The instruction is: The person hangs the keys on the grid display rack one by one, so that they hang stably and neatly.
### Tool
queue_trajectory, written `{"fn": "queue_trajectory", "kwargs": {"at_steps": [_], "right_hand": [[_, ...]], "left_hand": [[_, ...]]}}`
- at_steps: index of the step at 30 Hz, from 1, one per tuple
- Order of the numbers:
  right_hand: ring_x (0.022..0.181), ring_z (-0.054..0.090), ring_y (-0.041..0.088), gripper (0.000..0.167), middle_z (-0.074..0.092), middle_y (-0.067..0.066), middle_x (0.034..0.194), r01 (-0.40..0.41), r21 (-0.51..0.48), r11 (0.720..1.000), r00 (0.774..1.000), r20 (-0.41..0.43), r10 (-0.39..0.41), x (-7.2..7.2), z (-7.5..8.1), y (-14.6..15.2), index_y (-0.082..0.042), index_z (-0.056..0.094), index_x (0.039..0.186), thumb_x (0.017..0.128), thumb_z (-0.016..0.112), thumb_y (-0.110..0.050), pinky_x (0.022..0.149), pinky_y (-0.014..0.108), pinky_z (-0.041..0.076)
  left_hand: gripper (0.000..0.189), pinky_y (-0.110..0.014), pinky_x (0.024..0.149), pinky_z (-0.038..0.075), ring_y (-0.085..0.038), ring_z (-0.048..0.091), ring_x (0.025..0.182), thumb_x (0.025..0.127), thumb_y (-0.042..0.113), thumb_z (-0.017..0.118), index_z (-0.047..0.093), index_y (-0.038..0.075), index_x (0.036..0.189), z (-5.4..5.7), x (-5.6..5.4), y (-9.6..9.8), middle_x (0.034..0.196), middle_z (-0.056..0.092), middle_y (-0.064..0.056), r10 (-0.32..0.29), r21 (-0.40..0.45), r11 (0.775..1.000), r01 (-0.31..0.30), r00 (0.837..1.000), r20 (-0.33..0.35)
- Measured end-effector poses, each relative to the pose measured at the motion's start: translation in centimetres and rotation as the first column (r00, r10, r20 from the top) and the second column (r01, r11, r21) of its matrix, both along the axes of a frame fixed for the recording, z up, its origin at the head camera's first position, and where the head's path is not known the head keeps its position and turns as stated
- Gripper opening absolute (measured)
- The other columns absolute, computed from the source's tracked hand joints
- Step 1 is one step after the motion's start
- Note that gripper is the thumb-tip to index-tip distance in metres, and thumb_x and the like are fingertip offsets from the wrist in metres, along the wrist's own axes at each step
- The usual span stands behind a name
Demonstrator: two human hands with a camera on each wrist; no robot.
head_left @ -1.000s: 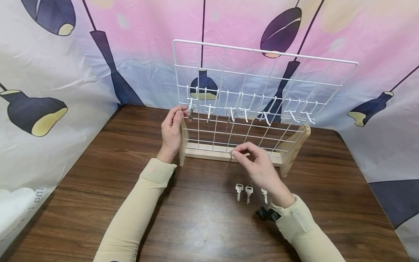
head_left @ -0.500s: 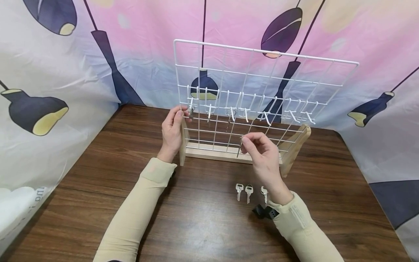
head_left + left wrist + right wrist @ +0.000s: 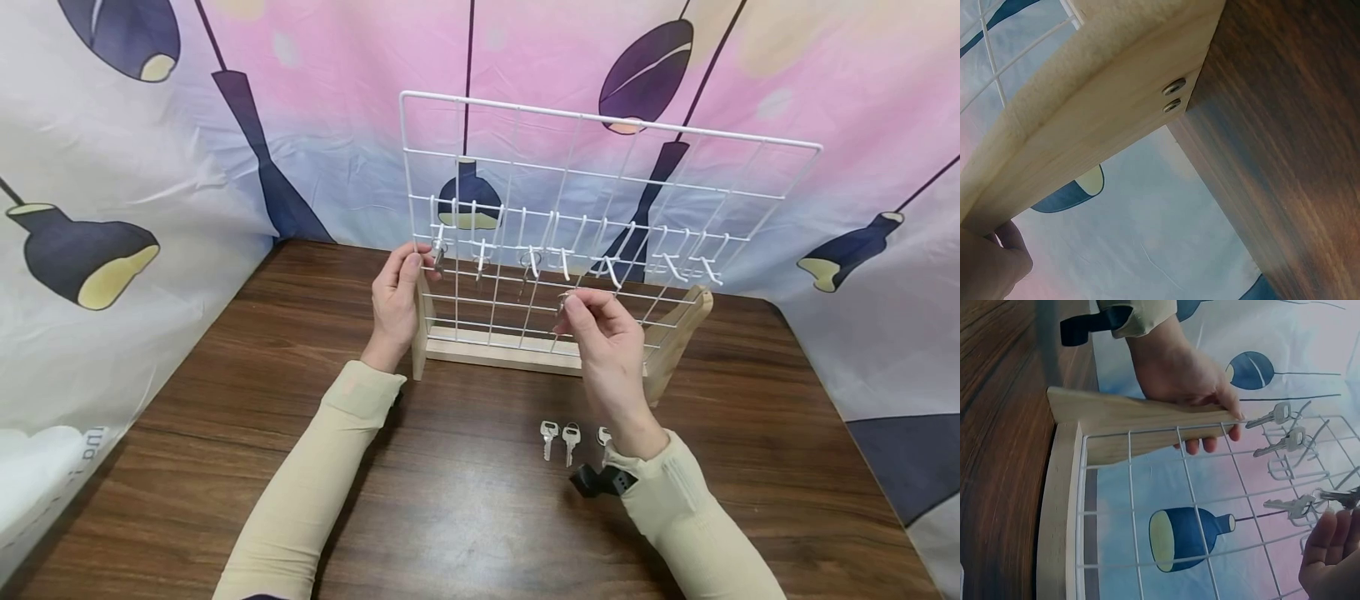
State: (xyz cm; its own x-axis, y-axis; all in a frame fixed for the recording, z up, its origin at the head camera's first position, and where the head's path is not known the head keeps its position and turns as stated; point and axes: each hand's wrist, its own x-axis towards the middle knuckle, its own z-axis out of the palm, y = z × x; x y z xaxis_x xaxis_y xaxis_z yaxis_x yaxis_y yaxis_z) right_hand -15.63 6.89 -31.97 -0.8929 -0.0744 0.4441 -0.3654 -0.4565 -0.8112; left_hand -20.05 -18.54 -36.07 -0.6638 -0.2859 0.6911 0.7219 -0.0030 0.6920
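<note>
Key (image 3: 562,302) on a small ring: held up just in front of the rack (image 3: 581,218), near mid-width, below the row of hooks (image 3: 565,265). Right grip (image 3: 611,342): thumb and fingertips brought together in a pinch on it; much of the key hidden behind the fingers. Whether it touches the rack's wires, cannot tell.

Left grip (image 3: 394,300): fingers and thumb closed about the upper end of the rack's left wooden side (image 3: 419,350). Left wrist view shows two screws (image 3: 1174,87) low on that wood.

Hung keys (image 3: 440,260): three, one each on the three hooks at the rack's left end, the first just beside the left grip. Loose keys (image 3: 550,440): three, on the table (image 3: 465,517) in front of the rack, person's side. Two close together; third a little to the right, partly covered by the right sleeve (image 3: 671,492) and wrist.

Rack stands upright on the table, wooden bar (image 3: 502,354) along its foot. Cloth (image 3: 337,100) behind the rack, pink and blue, printed with dark lamps.
</note>
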Motion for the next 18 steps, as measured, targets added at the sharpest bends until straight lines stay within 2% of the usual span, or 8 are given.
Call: {"fn": "queue_trajectory", "kwargs": {"at_steps": [6, 9, 13, 18], "right_hand": [[0.081, 0.055, 0.014, 0.008, 0.06, 0.005, 0.091, -0.024, -0.072, 0.997, 0.999, 0.038, 0.027, -0.09, 0.52, -0.33, -0.007, 0.066, 0.096, 0.095, 0.06, -0.002, 0.071, 0.022, 0.051], [0.08, 0.056, 0.016, 0.005, 0.06, 0.007, 0.089, -0.025, -0.091, 0.996, 0.999, 0.032, 0.028, -0.21, 0.76, -0.46, -0.004, 0.065, 0.096, 0.095, 0.06, -0.004, 0.07, 0.025, 0.052], [0.08, 0.057, 0.018, 0.005, 0.062, 0.008, 0.088, -0.026, -0.115, 0.993, 0.999, 0.031, 0.03, -0.42, 0.84, -0.61, 0.0, 0.064, 0.097, 0.095, 0.06, -0.004, 0.069, 0.027, 0.053], [0.078, 0.058, 0.016, 0.006, 0.063, 0.006, 0.088, -0.017, -0.133, 0.991, 0.999, 0.046, 0.024, -0.46, 0.96, -0.89, -0.002, 0.065, 0.095, 0.093, 0.064, -0.008, 0.068, 0.025, 0.053]], "left_hand": [[0.033, -0.031, 0.075, 0.057, -0.022, 0.061, 0.08, 0.103, 0.008, 0.043, 0.05, -0.023, 0.11, 0.06, 0.04, 0.01, 0.09, 0.061, -0.003, -0.008, 0.007, 1.0, 0.008, 1.0, -0.003], [0.034, -0.031, 0.075, 0.057, -0.019, 0.062, 0.08, 0.103, 0.009, 0.043, 0.05, -0.023, 0.11, 0.05, 0.0, -0.02, 0.091, 0.061, -0.003, -0.01, 0.002, 1.0, 0.01, 1.0, -0.009], [0.038, -0.035, 0.075, 0.057, -0.02, 0.062, 0.08, 0.104, 0.014, 0.045, 0.05, -0.023, 0.11, -0.06, -0.11, -0.09, 0.091, 0.062, -0.002, -0.004, -0.007, 1.0, 0.004, 1.0, -0.012], [0.036, -0.043, 0.075, 0.057, -0.021, 0.062, 0.08, 0.103, 0.013, 0.044, 0.05, -0.022, 0.11, -0.06, -0.06, -0.04, 0.091, 0.062, -0.003, 0.002, -0.009, 1.0, -0.002, 1.0, -0.007]]}}
